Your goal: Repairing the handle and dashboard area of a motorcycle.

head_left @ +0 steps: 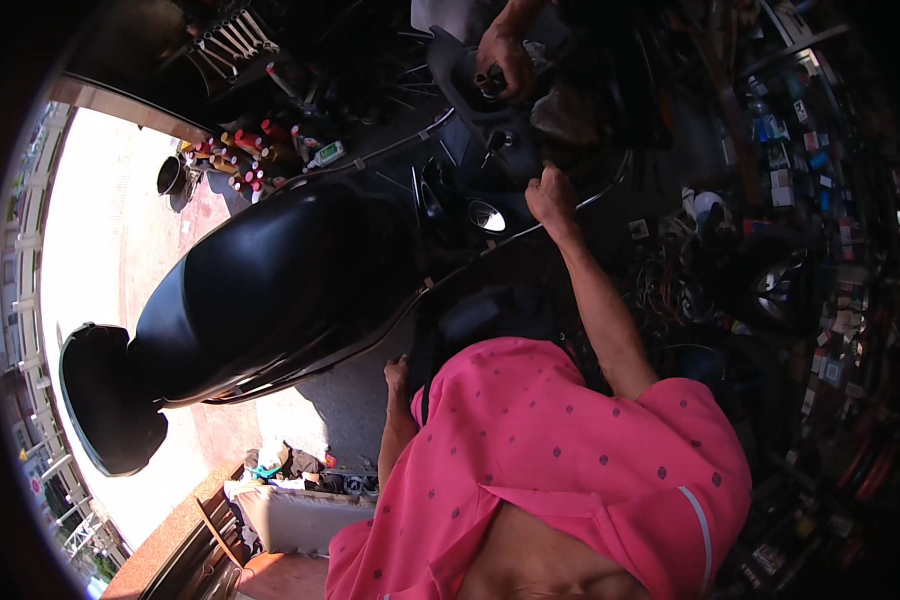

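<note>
My right hand (552,196) reaches forward to the front of a black scooter (260,270). Its fingers are curled closed beside the dark front panel; whatever they hold, if anything, is hidden. Down by my side, next to the scooter's lower edge, is my left hand (397,372), small and partly in shadow, so its finger pose is unclear. Between the seat and my right hand lies an oval mirror (487,215). A key (495,147) shows on the scooter's front part. Beyond it, another person's hand (506,66) grips a small dark part.
Several bottles with red caps (255,150) stand past the scooter at the far left. Wrenches (235,38) hang in a row above them. A white bin (290,515) with odds and ends sits at the lower left. Packed shelves (785,130) line the right.
</note>
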